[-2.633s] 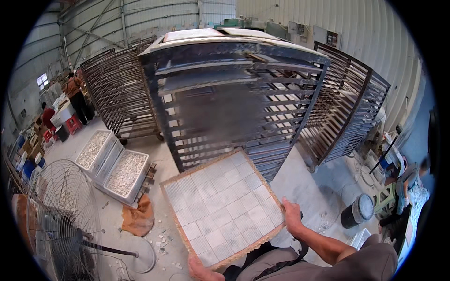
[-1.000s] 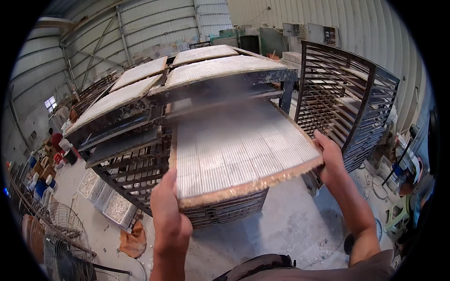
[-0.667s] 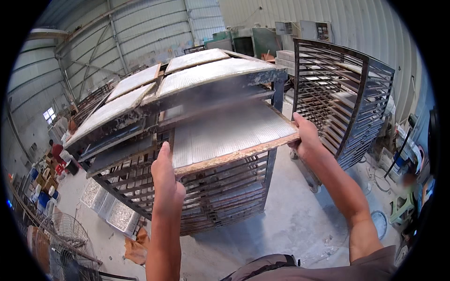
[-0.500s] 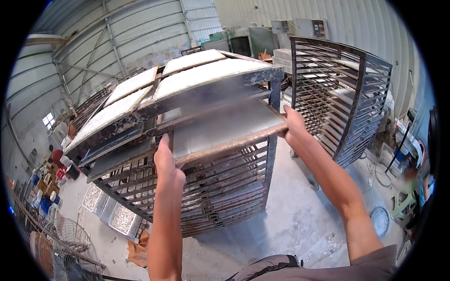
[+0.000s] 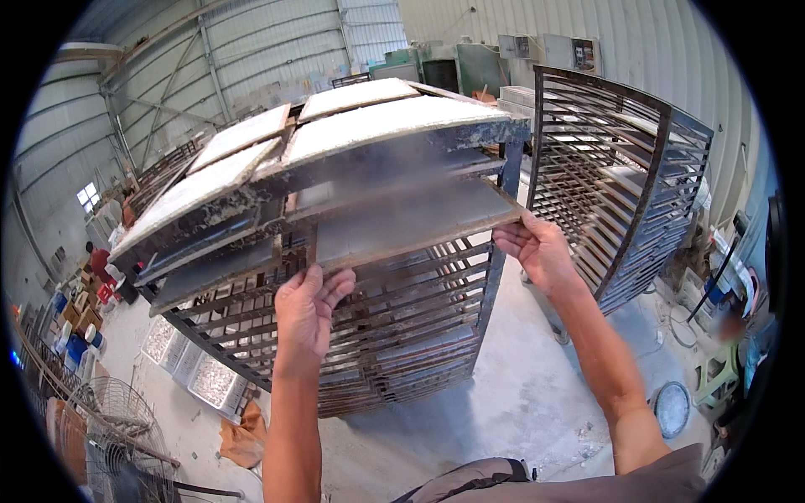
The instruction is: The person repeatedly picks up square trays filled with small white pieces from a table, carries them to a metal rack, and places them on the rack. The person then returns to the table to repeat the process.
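Note:
A flat grey tray (image 5: pixel 411 220) with a pale worn rim sits most of the way inside a dark metal rack (image 5: pixel 490 293), its front edge toward me. At its front left corner is my left hand (image 5: pixel 306 306), palm turned up, thumb and bent fingers against the rim. My right hand (image 5: pixel 539 251) pinches the front right corner, thumb on the edge and fingers curled below. White-covered boards (image 5: pixel 377 132) lie on the rack's top. Another grey tray (image 5: pixel 214 275) occupies a slot to the left. The far ends of the trays are hidden inside the rack.
A second slatted rack (image 5: pixel 662 184) holding trays stands to the right. White crates (image 5: pixel 216 384) of pale pieces are on the floor at left, by a brown cloth (image 5: pixel 243 436). A round basin (image 5: pixel 672 409) and green stool (image 5: pixel 715 375) are at right. A person (image 5: pixel 99 261) is far left.
The tray sits slightly deeper in the rack. Both hands have turned from gripping its sides to holding the front corners, palms more upward. The view has shifted slightly.

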Action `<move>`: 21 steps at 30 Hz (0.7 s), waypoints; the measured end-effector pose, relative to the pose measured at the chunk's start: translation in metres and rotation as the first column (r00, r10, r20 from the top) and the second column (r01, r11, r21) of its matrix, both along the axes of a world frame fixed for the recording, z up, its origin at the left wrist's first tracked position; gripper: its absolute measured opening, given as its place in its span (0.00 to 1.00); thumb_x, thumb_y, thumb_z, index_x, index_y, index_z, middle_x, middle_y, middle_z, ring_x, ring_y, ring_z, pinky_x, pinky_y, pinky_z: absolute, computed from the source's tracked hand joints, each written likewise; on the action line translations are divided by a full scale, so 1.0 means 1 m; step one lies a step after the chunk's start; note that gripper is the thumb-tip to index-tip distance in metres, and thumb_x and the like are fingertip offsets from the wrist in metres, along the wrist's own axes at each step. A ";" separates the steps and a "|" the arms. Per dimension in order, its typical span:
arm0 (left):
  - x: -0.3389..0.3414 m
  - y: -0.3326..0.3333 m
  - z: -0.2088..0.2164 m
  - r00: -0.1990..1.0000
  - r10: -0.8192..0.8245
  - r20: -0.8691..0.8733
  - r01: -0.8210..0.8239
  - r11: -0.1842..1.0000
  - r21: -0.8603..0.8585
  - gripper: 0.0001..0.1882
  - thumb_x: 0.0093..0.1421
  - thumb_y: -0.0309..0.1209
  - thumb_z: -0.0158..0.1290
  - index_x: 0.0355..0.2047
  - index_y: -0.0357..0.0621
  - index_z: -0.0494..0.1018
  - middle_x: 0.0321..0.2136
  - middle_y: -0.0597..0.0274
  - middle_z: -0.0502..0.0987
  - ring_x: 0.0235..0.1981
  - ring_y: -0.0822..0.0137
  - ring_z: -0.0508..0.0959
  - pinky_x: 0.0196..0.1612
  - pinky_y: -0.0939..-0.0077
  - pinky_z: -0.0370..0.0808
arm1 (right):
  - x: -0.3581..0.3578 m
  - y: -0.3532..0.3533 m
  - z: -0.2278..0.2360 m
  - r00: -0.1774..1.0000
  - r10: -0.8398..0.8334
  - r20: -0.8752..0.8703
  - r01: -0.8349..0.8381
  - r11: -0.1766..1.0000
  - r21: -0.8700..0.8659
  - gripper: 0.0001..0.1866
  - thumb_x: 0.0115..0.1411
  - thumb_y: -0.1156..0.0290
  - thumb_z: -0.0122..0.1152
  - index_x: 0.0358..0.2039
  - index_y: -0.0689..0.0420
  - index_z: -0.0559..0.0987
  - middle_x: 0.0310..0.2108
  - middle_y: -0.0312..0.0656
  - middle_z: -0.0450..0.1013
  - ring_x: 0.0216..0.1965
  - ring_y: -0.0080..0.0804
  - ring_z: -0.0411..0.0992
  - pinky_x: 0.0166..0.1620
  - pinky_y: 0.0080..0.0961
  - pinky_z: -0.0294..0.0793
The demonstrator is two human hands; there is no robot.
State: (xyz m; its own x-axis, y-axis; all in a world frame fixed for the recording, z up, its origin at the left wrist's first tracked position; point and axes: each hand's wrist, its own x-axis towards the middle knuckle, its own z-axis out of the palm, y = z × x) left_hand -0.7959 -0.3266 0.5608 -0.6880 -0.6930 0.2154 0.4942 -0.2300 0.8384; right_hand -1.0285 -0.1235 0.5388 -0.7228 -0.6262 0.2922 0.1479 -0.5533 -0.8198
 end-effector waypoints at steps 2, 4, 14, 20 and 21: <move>-0.005 -0.001 -0.003 0.999 0.044 -0.031 -0.045 0.999 -0.009 0.11 0.55 0.27 0.40 0.34 0.28 0.62 0.30 0.50 0.69 0.34 0.59 0.71 0.38 0.72 0.70 | -0.003 -0.006 -0.006 0.999 -0.023 -0.030 0.022 0.999 -0.031 0.18 0.57 0.66 0.37 0.35 0.70 0.66 0.31 0.49 0.67 0.32 0.35 0.68 0.37 0.28 0.68; -0.020 -0.005 -0.006 0.996 0.072 -0.052 -0.073 0.997 -0.011 0.12 0.55 0.27 0.40 0.35 0.28 0.61 0.32 0.51 0.68 0.35 0.58 0.71 0.39 0.70 0.70 | -0.014 -0.015 -0.010 0.998 -0.057 0.022 0.058 0.997 -0.058 0.16 0.57 0.68 0.38 0.35 0.72 0.66 0.31 0.51 0.67 0.30 0.36 0.68 0.37 0.28 0.68; -0.049 -0.030 -0.014 0.988 0.138 -0.075 -0.135 0.990 0.047 0.12 0.56 0.26 0.37 0.36 0.26 0.59 0.33 0.49 0.67 0.35 0.52 0.71 0.38 0.64 0.71 | -0.038 -0.049 -0.011 0.993 -0.112 0.038 0.115 0.990 -0.080 0.14 0.55 0.68 0.43 0.30 0.69 0.67 0.25 0.51 0.69 0.25 0.35 0.70 0.29 0.25 0.72; -0.055 -0.035 -0.013 0.986 0.153 0.058 -0.155 0.988 0.023 0.15 0.55 0.33 0.42 0.35 0.31 0.59 0.29 0.47 0.69 0.32 0.56 0.71 0.34 0.68 0.72 | -0.049 -0.047 -0.012 0.985 -0.174 -0.018 0.175 0.983 0.057 0.14 0.53 0.63 0.47 0.29 0.64 0.69 0.24 0.45 0.70 0.23 0.29 0.70 0.26 0.20 0.71; -0.056 -0.035 -0.015 0.991 0.131 0.033 -0.132 0.989 0.060 0.16 0.55 0.34 0.42 0.35 0.31 0.59 0.29 0.47 0.69 0.32 0.56 0.71 0.35 0.69 0.72 | -0.049 -0.051 -0.013 0.981 -0.192 0.012 0.192 0.981 0.027 0.15 0.53 0.63 0.48 0.28 0.66 0.69 0.23 0.46 0.70 0.20 0.29 0.69 0.25 0.20 0.71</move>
